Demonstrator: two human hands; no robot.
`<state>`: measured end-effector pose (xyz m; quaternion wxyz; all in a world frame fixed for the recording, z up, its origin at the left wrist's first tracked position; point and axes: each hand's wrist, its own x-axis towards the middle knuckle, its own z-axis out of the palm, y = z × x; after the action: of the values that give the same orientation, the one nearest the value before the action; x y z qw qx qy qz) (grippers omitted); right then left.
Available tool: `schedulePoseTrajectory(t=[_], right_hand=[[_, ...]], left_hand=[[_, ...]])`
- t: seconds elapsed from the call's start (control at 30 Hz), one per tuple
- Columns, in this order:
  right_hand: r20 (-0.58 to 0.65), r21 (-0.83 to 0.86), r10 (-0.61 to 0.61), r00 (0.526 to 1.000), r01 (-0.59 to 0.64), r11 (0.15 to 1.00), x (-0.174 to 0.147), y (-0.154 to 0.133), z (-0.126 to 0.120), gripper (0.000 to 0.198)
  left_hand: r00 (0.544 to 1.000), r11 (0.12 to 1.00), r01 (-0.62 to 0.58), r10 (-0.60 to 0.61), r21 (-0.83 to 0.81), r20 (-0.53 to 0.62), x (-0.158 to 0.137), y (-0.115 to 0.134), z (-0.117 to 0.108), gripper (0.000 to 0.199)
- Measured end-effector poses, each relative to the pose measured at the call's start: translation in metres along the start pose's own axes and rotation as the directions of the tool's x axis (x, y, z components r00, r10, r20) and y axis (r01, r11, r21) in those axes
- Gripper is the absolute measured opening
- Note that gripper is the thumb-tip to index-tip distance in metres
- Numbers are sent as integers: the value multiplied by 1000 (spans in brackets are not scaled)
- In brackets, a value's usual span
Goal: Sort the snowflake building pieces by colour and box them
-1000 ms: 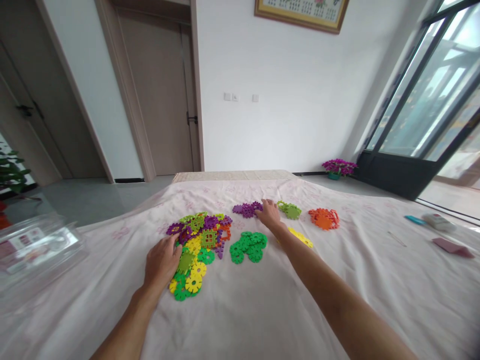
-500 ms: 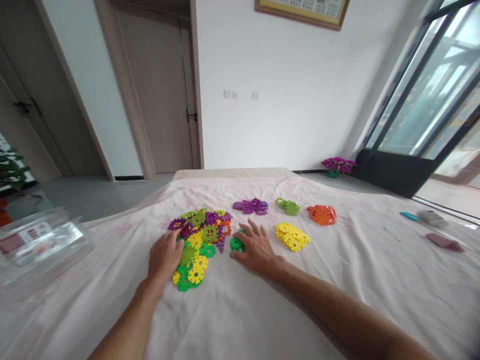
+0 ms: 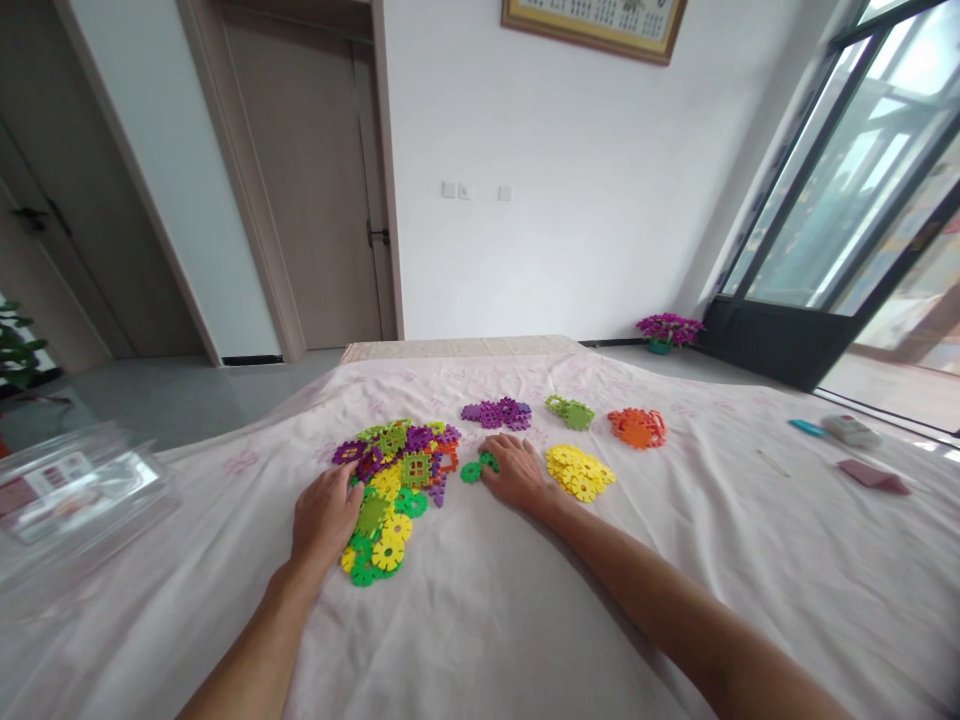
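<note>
My left hand rests against the left edge of a mixed pile of plastic notched building pieces, purple, green, yellow and orange. Its fingers are stretched out, with the tips partly hidden among the pieces. My right hand lies palm down on the cloth, fingers extended, partly over green notched discs. Some of the green may be hidden under that palm. Just right of the hand is a heap of yellow discs. Behind it lie purple pieces, light green pieces and orange pieces.
A pale flowered cloth covers the table. On the left stands a clear plastic box. At the far right lie a blue item, a whitish object and a folded pink cloth.
My right hand has shifted slightly away from me, uncovering more of the green discs. The left hand stays at the pile. The whole view has turned slightly.
</note>
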<state>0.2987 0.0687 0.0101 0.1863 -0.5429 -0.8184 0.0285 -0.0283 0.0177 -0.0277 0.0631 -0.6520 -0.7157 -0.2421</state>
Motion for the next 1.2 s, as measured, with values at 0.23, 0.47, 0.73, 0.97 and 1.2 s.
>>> schedulePoseTrajectory(t=[0.23, 0.47, 0.73, 0.97, 1.2], right_hand=[[-30, -128, -53, 998, 49, 991, -36, 34, -23, 47], [-47, -225, 173, 984, -179, 958, -45, 101, -35, 46], [-75, -242, 197, 977, -210, 947, -23, 124, -35, 38], [-161, -158, -20, 987, -6, 987, -17, 57, -32, 36], [-61, -39, -160, 985, 158, 987, -14, -37, -2, 26]], left_hand=[[1000, 1000, 2, -2, 12, -1, 0, 0, 0, 43], [1000, 1000, 5, -5, 6, 5, 1, -1, 1, 43], [1000, 1000, 1, -1, -6, 13, 1, -2, 1, 42], [1000, 1000, 6, -6, 1, 21, 0, -1, 0, 43], [1000, 1000, 19, -19, -24, 22, 0, -1, -1, 42]])
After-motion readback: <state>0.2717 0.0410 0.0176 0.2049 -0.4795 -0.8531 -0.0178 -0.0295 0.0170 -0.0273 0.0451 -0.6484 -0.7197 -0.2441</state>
